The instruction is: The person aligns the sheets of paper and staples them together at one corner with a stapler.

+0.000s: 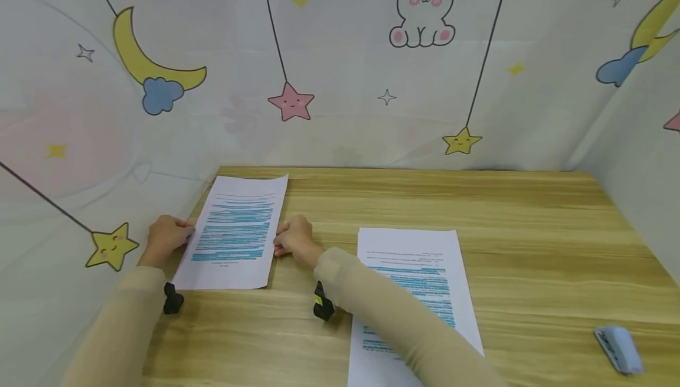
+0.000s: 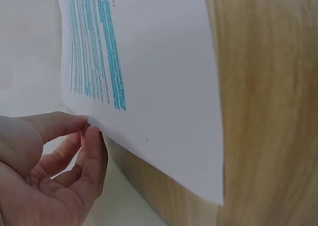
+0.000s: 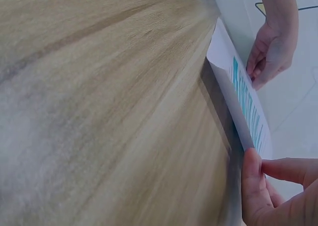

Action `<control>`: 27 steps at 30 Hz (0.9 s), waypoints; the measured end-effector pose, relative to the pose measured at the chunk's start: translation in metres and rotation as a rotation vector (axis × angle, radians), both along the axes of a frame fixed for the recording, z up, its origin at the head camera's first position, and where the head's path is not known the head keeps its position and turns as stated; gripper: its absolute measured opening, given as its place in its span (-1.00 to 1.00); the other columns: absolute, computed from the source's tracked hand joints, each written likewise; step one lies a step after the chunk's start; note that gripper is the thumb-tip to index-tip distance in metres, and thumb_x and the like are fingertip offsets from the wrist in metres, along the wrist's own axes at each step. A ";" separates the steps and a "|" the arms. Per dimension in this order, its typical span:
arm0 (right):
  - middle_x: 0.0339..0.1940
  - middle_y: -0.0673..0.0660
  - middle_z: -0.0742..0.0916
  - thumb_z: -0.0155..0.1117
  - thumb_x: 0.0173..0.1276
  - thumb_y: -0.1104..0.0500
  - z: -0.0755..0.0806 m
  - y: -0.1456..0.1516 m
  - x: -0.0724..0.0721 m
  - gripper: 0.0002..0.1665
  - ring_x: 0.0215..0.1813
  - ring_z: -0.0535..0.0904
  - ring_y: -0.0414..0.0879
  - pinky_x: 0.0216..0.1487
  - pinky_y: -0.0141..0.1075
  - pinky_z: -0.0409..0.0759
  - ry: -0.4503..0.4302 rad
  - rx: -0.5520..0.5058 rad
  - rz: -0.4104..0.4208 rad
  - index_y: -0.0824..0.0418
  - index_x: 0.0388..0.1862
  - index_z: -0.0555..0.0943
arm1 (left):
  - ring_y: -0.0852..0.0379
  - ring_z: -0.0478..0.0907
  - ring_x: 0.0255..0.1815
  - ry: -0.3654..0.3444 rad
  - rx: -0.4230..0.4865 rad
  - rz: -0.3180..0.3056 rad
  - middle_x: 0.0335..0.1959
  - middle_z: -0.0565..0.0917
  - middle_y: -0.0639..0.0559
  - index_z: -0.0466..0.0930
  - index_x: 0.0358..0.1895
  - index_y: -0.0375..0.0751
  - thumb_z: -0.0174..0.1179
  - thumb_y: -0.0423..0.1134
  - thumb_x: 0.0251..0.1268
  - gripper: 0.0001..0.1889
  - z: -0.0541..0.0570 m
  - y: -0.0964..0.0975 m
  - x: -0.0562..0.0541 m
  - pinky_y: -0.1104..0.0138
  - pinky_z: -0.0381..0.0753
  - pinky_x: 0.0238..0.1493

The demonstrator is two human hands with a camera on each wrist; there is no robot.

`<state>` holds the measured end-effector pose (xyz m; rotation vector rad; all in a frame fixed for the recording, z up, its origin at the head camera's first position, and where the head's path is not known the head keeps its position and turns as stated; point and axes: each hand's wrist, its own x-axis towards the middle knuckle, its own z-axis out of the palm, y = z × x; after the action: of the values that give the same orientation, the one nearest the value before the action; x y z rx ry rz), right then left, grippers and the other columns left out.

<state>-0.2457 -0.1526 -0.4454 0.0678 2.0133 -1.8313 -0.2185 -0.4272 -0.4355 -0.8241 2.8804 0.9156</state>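
A printed sheet of paper [image 1: 234, 222] with blue-highlighted lines is at the back left of the table, its right edge lifted off the wood in the right wrist view. My left hand [image 1: 169, 236] pinches its left edge between thumb and fingertips, as the left wrist view shows of that hand [image 2: 54, 171]. On the opposite edge, my right hand [image 1: 296, 239] pinches the paper too; thumb and forefinger meet at the margin in the right wrist view, where the hand [image 3: 278, 191] is at the lower right.
A second highlighted printout [image 1: 409, 251] lies mid-table, partly covered by my right forearm. A light blue stapler [image 1: 618, 348] sits at the right front of the wooden table [image 1: 536, 257]. Cartoon-printed cloth [image 1: 345, 51] hangs behind and along the sides.
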 end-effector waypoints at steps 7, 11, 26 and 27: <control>-0.63 0.19 0.65 0.33 0.15 0.62 0.007 0.010 0.001 -0.83 -0.68 0.56 -0.11 -0.48 -0.25 0.75 0.024 0.021 0.033 0.56 -0.26 0.62 | -0.01 0.57 -0.40 0.034 0.041 -0.040 -0.34 0.65 -0.32 0.58 -0.10 -0.64 0.17 -0.35 0.34 -0.71 -0.002 0.003 -0.001 0.43 0.50 -0.52; -0.61 0.19 0.65 0.33 0.17 0.61 0.011 0.014 0.001 -0.86 -0.66 0.57 -0.10 -0.48 -0.25 0.75 0.018 0.017 0.046 0.53 -0.29 0.60 | -0.03 0.56 -0.37 0.019 0.042 -0.049 -0.33 0.64 -0.32 0.57 -0.08 -0.64 0.18 -0.35 0.36 -0.70 0.001 0.006 0.000 0.43 0.49 -0.50; -0.58 0.21 0.67 0.33 0.17 0.60 0.025 0.029 0.001 -0.82 -0.60 0.62 -0.04 -0.26 -0.08 0.78 0.013 0.011 0.075 0.58 -0.21 0.64 | 0.07 0.55 -0.40 0.023 0.077 -0.134 -0.33 0.65 -0.25 0.57 -0.05 -0.62 0.19 -0.31 0.41 -0.68 0.013 0.019 -0.001 0.46 0.55 -0.48; -0.58 0.20 0.66 0.33 0.17 0.60 0.025 0.030 0.001 -0.82 -0.60 0.61 -0.04 -0.26 -0.08 0.78 0.015 0.010 0.078 0.58 -0.21 0.64 | 0.08 0.55 -0.40 0.020 0.081 -0.136 -0.32 0.65 -0.26 0.57 -0.04 -0.62 0.18 -0.32 0.41 -0.68 0.013 0.020 -0.001 0.47 0.56 -0.47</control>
<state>-0.2451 -0.1223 -0.4204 -0.0212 2.0067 -1.7785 -0.2192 -0.4076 -0.4223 -0.6076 2.8520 1.0229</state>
